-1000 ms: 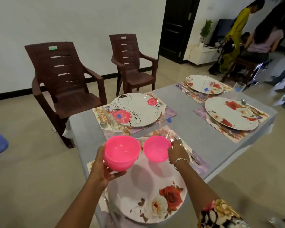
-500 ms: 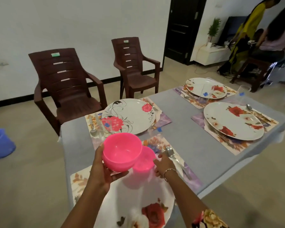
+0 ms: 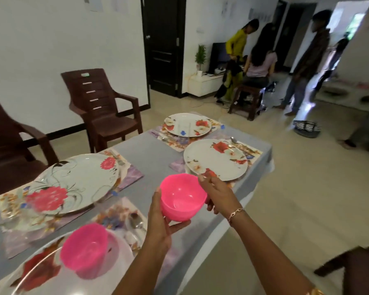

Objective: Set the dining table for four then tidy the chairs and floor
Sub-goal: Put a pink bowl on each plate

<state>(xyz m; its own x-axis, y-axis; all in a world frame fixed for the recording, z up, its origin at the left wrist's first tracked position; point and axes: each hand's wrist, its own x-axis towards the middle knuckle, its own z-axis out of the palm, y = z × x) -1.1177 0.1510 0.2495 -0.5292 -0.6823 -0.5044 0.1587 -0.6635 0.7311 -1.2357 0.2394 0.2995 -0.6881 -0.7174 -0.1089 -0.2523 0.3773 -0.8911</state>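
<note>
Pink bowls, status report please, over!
Left grip holds round pink plastic bowl. Right grip at its rim, hold unclear. Second pink bowl sits on near floral plate. Nothing blocking.

A table stands with two chairs behind its left side.
One bowl sits on the nearest plate; a second bowl is above the table, between left hand and right hand.

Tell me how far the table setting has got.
Done: four plates on mats; one pink bowl sits on the near plate. In hand: the left hand holds a second bowl. Left: the other three plates have no bowls, and the chairs stand back from the table.
</note>
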